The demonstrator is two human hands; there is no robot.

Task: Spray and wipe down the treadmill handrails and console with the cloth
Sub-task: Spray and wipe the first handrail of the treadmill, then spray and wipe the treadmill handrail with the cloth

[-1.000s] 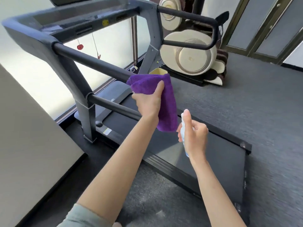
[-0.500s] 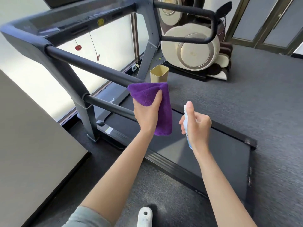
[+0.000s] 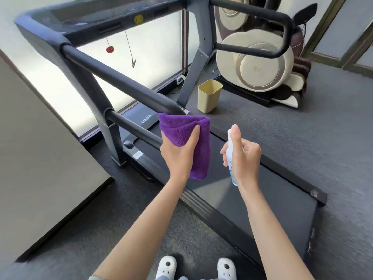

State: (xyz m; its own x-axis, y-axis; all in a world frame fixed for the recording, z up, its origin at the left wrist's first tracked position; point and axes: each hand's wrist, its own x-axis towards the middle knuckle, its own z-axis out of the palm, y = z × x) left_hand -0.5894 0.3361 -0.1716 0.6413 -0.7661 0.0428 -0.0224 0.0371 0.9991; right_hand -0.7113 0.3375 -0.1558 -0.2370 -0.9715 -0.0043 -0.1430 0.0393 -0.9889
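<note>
Two bare hands work beside a treadmill (image 3: 252, 201) that stands on a grey carpet (image 3: 333, 138). The left hand (image 3: 178, 156) grips a folded purple cloth (image 3: 187, 128), thumb laid over its front, and the cloth's top edge sits against the free end of the near handrail (image 3: 121, 81), while the rest hangs down behind the palm. A second, thinner bar (image 3: 133, 128) runs lower on the same side and passes behind this hand. The right hand (image 3: 245, 160) is curled round a small white spray bottle (image 3: 230, 152) held upright, with one finger resting on its top; the bottle is just beside the cloth but apart from it, over the near long edge of the dark running belt. The console (image 3: 96, 15) spans the top of the frame at the far end, with a yellow button (image 3: 138, 19) on its underside. The far handrail (image 3: 262, 29) loops round at the other side. Beyond the front corner of the deck stands a beige bin (image 3: 209, 96), and behind it a cream massage chair (image 3: 260, 65). Two white slippers (image 3: 166, 266) show at the bottom edge.
</note>
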